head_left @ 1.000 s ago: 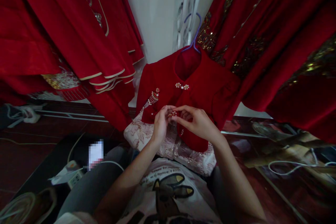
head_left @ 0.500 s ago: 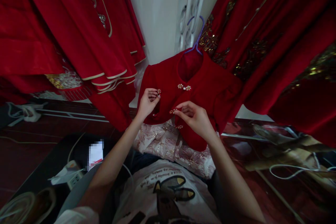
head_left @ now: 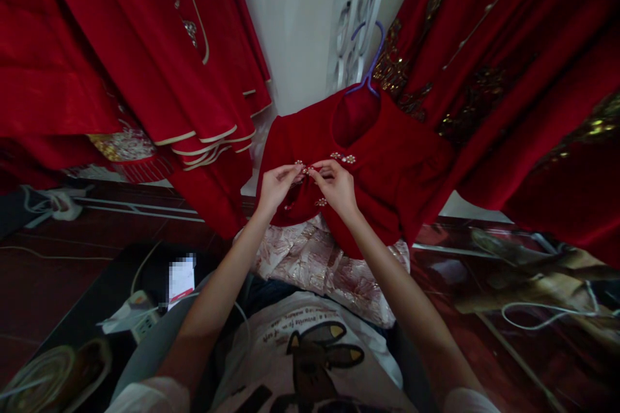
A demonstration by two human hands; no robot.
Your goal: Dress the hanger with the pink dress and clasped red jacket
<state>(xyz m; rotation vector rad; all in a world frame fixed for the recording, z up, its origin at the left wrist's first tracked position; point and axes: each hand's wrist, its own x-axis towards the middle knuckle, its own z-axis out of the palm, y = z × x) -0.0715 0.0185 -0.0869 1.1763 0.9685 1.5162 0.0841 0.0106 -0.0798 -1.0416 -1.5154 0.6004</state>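
A red jacket (head_left: 305, 122) hangs before me on a purple hanger (head_left: 372, 68). Pinched at one front edge, a flower-shaped button (head_left: 305, 170) is in my left hand (head_left: 279, 188). Closed right beside it, my right hand (head_left: 336, 187) grips the button loop on the other front edge; the fingertips of both hands nearly touch and partly hide these pieces. Above them, a pearl flower clasp (head_left: 343, 158) is joined at the neckline. A lower loop piece (head_left: 321, 202) hangs apart from its partner below my right hand. Pale pink textured fabric (head_left: 290, 248) lies under the jacket, over my lap.
Red garments (head_left: 194, 90) with cream trim hang on the left, and red garments with gold sequins (head_left: 455, 122) on the right. A power strip (head_left: 143, 322) with cables lies at lower left. White metal bars (head_left: 361, 19) stand behind the hanger.
My right hand has moved up and left with the loop, bringing it against the button in my left hand. The jacket's two front edges are drawn closer together there.
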